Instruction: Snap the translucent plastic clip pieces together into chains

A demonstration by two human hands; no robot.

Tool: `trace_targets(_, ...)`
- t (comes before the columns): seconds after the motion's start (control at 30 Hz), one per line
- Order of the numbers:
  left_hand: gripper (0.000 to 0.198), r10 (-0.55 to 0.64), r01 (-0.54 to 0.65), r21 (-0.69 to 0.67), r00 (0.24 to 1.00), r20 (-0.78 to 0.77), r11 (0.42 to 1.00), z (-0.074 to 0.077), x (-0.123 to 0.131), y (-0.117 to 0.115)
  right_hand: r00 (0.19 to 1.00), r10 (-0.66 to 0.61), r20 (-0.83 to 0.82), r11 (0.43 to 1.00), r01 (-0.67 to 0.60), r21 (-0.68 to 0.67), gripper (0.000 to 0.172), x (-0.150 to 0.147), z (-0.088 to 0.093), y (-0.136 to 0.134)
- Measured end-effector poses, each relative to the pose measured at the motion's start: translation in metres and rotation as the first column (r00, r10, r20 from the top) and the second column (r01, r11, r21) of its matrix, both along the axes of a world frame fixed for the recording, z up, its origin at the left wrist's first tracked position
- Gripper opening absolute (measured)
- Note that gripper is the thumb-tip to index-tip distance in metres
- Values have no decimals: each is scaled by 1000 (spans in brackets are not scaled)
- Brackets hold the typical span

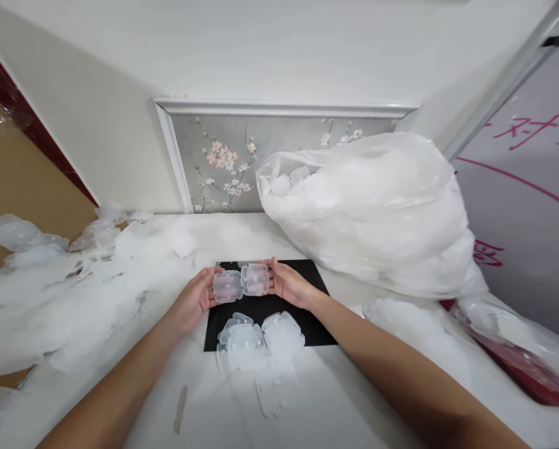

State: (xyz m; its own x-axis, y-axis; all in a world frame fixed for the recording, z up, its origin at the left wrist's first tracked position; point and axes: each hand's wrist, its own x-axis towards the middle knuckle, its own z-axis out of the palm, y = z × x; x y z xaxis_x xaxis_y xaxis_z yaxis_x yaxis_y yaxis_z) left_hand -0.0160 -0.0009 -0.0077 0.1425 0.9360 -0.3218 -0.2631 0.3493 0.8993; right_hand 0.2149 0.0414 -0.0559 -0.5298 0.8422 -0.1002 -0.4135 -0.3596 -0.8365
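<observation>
Over a black mat on the white table, my left hand grips a translucent plastic piece with rounded, notched edges. A similar translucent plastic piece is in my right hand, its fingers behind it. The two pieces meet edge to edge; whether they are joined I cannot tell. Nearer to me, two small stacks of the same pieces, a left stack and a right stack, lie on the mat's front edge and spill onto the table.
A large clear bag full of such pieces leans at the back right. Many loose pieces are heaped on the left, with more at right. Behind stands a framed flower picture; a whiteboard with red writing is at right.
</observation>
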Motion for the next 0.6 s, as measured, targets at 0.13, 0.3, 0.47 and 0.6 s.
trace_targets(0.13, 20, 24, -22, -39, 999, 46, 999, -2, -1, 2, 999, 8, 42, 999, -9, 34, 54, 2, -1, 1)
trace_targets(0.3, 21, 35, -30, -64, 996, 88, 998, -3, -3, 3, 980, -136, 144, 985, 118, 123, 54, 4, -5, 5)
trace_targets(0.47, 22, 15, -8, -68, 994, 105, 998, -2, -4, 2, 968, -159, 193, 981, 134, 138, 53, 5, -5, 5)
trace_targets(0.6, 24, 12, -6, -71, 997, 83, 997, 0, -2, 2, 968, -160, 194, 983, 139, 116, 54, 2, -5, 5)
